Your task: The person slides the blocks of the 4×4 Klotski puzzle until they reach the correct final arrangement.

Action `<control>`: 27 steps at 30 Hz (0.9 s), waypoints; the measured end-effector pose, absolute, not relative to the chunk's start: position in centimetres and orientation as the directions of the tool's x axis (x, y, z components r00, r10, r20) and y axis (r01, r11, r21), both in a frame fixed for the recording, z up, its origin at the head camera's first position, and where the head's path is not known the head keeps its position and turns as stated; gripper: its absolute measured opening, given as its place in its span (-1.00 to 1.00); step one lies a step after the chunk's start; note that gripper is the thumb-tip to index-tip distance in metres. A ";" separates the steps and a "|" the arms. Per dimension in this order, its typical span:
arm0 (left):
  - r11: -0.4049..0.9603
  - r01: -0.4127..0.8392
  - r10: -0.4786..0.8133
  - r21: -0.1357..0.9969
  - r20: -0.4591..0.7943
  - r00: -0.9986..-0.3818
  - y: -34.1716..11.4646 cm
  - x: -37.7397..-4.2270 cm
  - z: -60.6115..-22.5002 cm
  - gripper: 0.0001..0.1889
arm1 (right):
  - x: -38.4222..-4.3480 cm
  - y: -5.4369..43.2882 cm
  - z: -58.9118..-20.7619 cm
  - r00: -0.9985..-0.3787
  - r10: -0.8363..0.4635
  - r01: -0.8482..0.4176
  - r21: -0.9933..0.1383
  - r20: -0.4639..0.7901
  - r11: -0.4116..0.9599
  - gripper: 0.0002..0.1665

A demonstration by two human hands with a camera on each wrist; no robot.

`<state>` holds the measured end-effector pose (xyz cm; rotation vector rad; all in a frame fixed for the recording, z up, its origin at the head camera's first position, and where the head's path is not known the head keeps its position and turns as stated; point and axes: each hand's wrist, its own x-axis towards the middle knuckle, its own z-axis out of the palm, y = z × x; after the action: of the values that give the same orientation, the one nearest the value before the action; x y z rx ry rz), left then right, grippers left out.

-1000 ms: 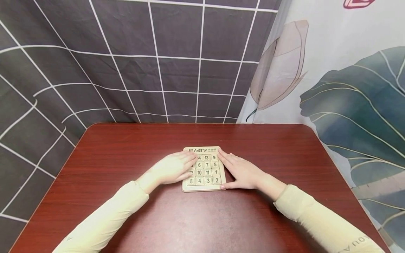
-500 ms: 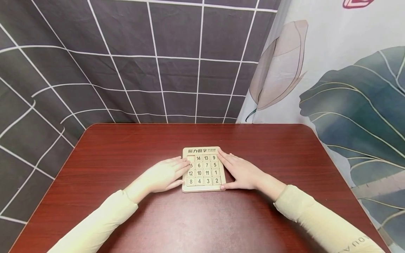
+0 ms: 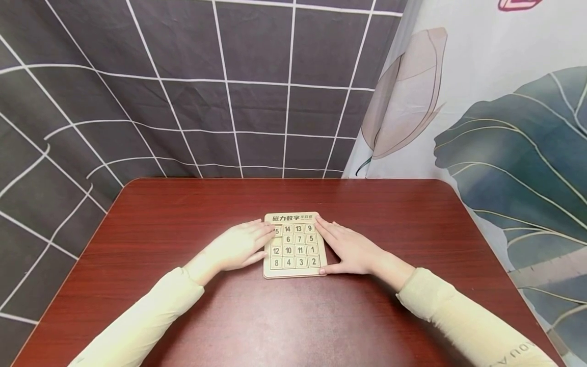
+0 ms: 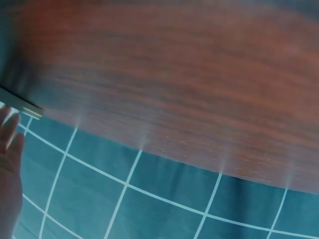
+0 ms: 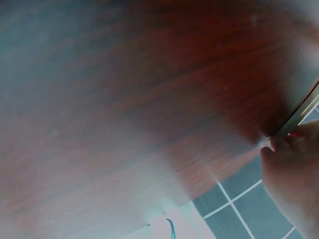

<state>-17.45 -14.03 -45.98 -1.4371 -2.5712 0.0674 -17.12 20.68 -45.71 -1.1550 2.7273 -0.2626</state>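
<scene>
A pale sliding number puzzle (image 3: 293, 273) lies flat on the table, with dark Chinese characters along its top edge. My left hand (image 3: 239, 246) reaches over its left side with straight fingers, the fingertips touching the 15 tile (image 3: 277, 231) in the top-left cell. Just below that tile is a vacant cell. Along the puzzle's right edge rests my right hand (image 3: 355, 251), fingers extended towards the top corner and thumb at the bottom corner. Both wrist views show the puzzle edge-on beside the left hand (image 4: 9, 174) and the right hand (image 5: 294, 169).
The reddish-brown wooden table (image 3: 293, 321) stretches around the puzzle. Behind it hangs a dark curtain (image 3: 183, 97) with a white grid. A white curtain with large leaf prints (image 3: 518, 137) hangs at the right.
My left hand drew back to the left off the puzzle, then moved slightly up and right. The 15 tile slid up into the top-left cell. The right hand stayed in place.
</scene>
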 end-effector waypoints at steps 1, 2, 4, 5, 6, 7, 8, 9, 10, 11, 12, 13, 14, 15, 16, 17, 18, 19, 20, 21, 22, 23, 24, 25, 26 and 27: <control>0.531 0.837 0.845 -0.129 0.145 -0.514 -14.0 -17.6 -46.0 -0.42 | -17.1 20.7 -45.7 -0.686 -0.723 -0.693 -0.227 -0.085 0.685 0.38; 0.534 0.836 0.843 -0.122 0.144 -0.518 -14.0 -17.8 -46.1 -0.43 | -17.1 20.7 -45.7 -0.686 -0.722 -0.692 -0.227 -0.085 0.685 0.38; 0.540 0.834 0.840 -0.114 0.140 -0.525 -14.0 -18.0 -46.1 -0.44 | -17.1 20.7 -45.7 -0.687 -0.721 -0.691 -0.229 -0.085 0.685 0.38; 0.541 0.834 0.839 -0.110 0.140 -0.526 -14.0 -18.1 -46.2 -0.44 | -17.1 20.7 -45.7 -0.688 -0.721 -0.690 -0.230 -0.086 0.686 0.38; 0.541 0.834 0.839 -0.109 0.140 -0.526 -14.0 -18.2 -46.1 -0.44 | -17.1 20.7 -45.7 -0.688 -0.721 -0.690 -0.230 -0.086 0.686 0.39; 0.539 0.836 0.840 -0.105 0.141 -0.524 -14.0 -18.2 -46.1 -0.44 | -17.1 20.7 -45.8 -0.689 -0.720 -0.690 -0.230 -0.085 0.687 0.39; 0.536 0.838 0.841 -0.103 0.143 -0.521 -14.1 -18.1 -46.0 -0.44 | -17.1 20.7 -45.8 -0.689 -0.720 -0.689 -0.230 -0.085 0.687 0.39; 0.532 0.841 0.844 -0.103 0.149 -0.516 -14.1 -18.0 -45.9 -0.44 | -17.1 20.7 -45.8 -0.689 -0.720 -0.689 -0.231 -0.085 0.687 0.39; 0.525 0.845 0.848 -0.106 0.154 -0.507 -14.1 -17.8 -45.8 -0.44 | -17.1 20.7 -45.8 -0.689 -0.720 -0.689 -0.231 -0.084 0.687 0.39; 0.516 0.849 0.853 -0.111 0.160 -0.497 -14.2 -17.6 -45.8 -0.44 | -17.1 20.7 -45.8 -0.689 -0.720 -0.690 -0.231 -0.084 0.686 0.39; 0.506 0.855 0.858 -0.116 0.168 -0.485 -14.2 -17.4 -45.7 -0.44 | -17.1 20.7 -45.8 -0.688 -0.721 -0.690 -0.232 -0.082 0.685 0.39; 0.494 0.861 0.865 -0.123 0.177 -0.470 -14.3 -17.2 -45.8 -0.44 | -17.1 20.7 -45.9 -0.688 -0.722 -0.691 -0.233 -0.082 0.685 0.39; 0.482 0.866 0.871 -0.132 0.185 -0.456 -14.4 -16.9 -45.8 -0.43 | -17.1 20.7 -45.9 -0.688 -0.722 -0.691 -0.233 -0.082 0.685 0.39; 0.469 0.872 0.876 -0.141 0.195 -0.440 -14.4 -16.7 -45.8 -0.43 | -17.1 20.7 -45.9 -0.688 -0.721 -0.691 -0.232 -0.082 0.685 0.40; 0.458 0.876 0.882 -0.151 0.202 -0.426 -14.5 -16.4 -45.9 -0.43 | -17.1 20.7 -46.0 -0.688 -0.721 -0.691 -0.232 -0.082 0.685 0.40; 0.450 0.879 0.885 -0.157 0.210 -0.415 -14.6 -16.1 -45.9 -0.42 | -17.1 20.7 -46.0 -0.687 -0.721 -0.691 -0.231 -0.083 0.685 0.40; 0.443 0.881 0.887 -0.163 0.218 -0.406 -14.7 -15.8 -45.9 -0.41 | -17.1 20.7 -46.0 -0.687 -0.722 -0.691 -0.232 -0.083 0.685 0.40; 0.438 0.883 0.890 -0.171 0.223 -0.398 -14.8 -15.5 -45.9 -0.41 | -17.1 20.7 -46.0 -0.687 -0.722 -0.691 -0.232 -0.083 0.685 0.40; 0.434 0.884 0.891 -0.176 0.228 -0.392 -14.8 -15.2 -45.8 -0.41 | -17.1 20.7 -46.0 -0.687 -0.721 -0.690 -0.232 -0.085 0.685 0.40; 0.430 0.885 0.892 -0.179 0.232 -0.387 -14.9 -15.0 -45.8 -0.42 | -17.1 20.7 -46.0 -0.687 -0.721 -0.690 -0.233 -0.086 0.685 0.40; 0.426 0.886 0.894 -0.184 0.235 -0.381 -14.9 -14.8 -45.8 -0.42 | -17.1 20.7 -45.9 -0.688 -0.721 -0.690 -0.233 -0.086 0.686 0.40; 0.422 0.887 0.896 -0.187 0.236 -0.376 -14.9 -14.6 -45.8 -0.43 | -17.1 20.7 -45.9 -0.688 -0.721 -0.689 -0.232 -0.087 0.686 0.40; 0.418 0.888 0.898 -0.192 0.237 -0.372 -14.9 -14.4 -45.9 -0.44 | -17.1 20.7 -45.9 -0.688 -0.721 -0.690 -0.231 -0.088 0.686 0.40; 0.415 0.889 0.899 -0.196 0.237 -0.367 -14.9 -14.3 -46.0 -0.45 | -17.1 20.7 -45.9 -0.688 -0.720 -0.689 -0.230 -0.089 0.687 0.40; 0.413 0.889 0.900 -0.199 0.236 -0.365 -14.9 -14.3 -46.0 -0.45 | -17.1 20.7 -45.9 -0.688 -0.720 -0.689 -0.228 -0.090 0.688 0.40; 0.412 0.889 0.901 -0.200 0.235 -0.364 -14.9 -14.2 -46.1 -0.45 | -17.1 20.7 -45.8 -0.688 -0.720 -0.690 -0.226 -0.091 0.688 0.40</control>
<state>-14.21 -14.89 -46.09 -1.5522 -2.3654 0.0555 -17.11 20.69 -45.83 -1.1481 2.7255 -0.2599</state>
